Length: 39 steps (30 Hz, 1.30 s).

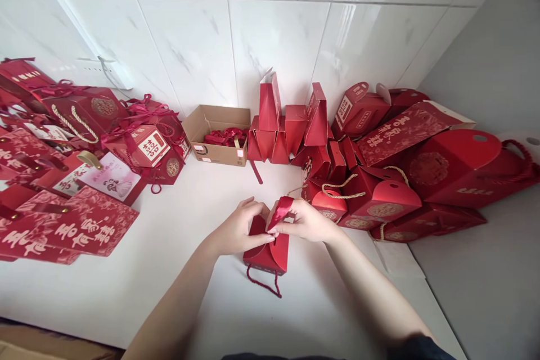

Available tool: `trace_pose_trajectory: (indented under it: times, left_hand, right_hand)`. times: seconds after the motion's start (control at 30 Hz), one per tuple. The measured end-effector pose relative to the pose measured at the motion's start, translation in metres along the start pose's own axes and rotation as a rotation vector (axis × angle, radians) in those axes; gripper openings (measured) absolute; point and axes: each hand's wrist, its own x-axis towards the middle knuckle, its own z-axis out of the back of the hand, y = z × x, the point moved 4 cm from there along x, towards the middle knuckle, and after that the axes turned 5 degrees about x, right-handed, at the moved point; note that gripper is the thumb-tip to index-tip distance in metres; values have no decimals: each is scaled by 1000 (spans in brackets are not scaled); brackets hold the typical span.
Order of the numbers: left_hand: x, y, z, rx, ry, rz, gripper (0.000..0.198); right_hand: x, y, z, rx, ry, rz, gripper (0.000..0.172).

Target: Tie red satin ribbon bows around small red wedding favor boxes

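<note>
A small red gift box (265,259) stands on the white table in front of me, its curved top flaps folded together and a dark red rope handle (265,288) hanging over the near side. My left hand (241,228) wraps round the box top, thumb on the near flap and fingers behind. In my right hand (306,219) a shiny red ribbon (280,212) is pinched close above the top. The fingertips of both hands meet there, and they partly hide the ribbon's lower end.
A cardboard box (219,154) with red ribbons inside stands by the tiled wall, one loose ribbon strip (256,172) beside it. Small red boxes (270,101) are stacked behind my hands. Finished-looking gift boxes (434,169) crowd the right; red gift bags (90,225) and ribboned boxes (154,149) fill the left.
</note>
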Motion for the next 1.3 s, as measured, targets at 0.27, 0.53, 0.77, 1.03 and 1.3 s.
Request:
trace_pose_trajectory:
  times: [0.27,0.53,0.77,1.03,1.3]
  left_hand:
    - [1,16,-10,-601,155,-53,30]
    - [2,21,-7,-438,53,7,26]
    - [2,0,2,-168,-18,58,21]
    - [8,11,-8,-494,333,257,29]
    - [9,26,-15,-527,350,334,19]
  right_hand:
    - [-2,2,2,10,1,-32,19]
    - [-3,1,5,29,-10,-31,18]
    - [-4,4,10,-101,-61,3,16]
    - [-3,0,10,-27,-41,10,19]
    - [-3,0,10,-57,-36,-55,22]
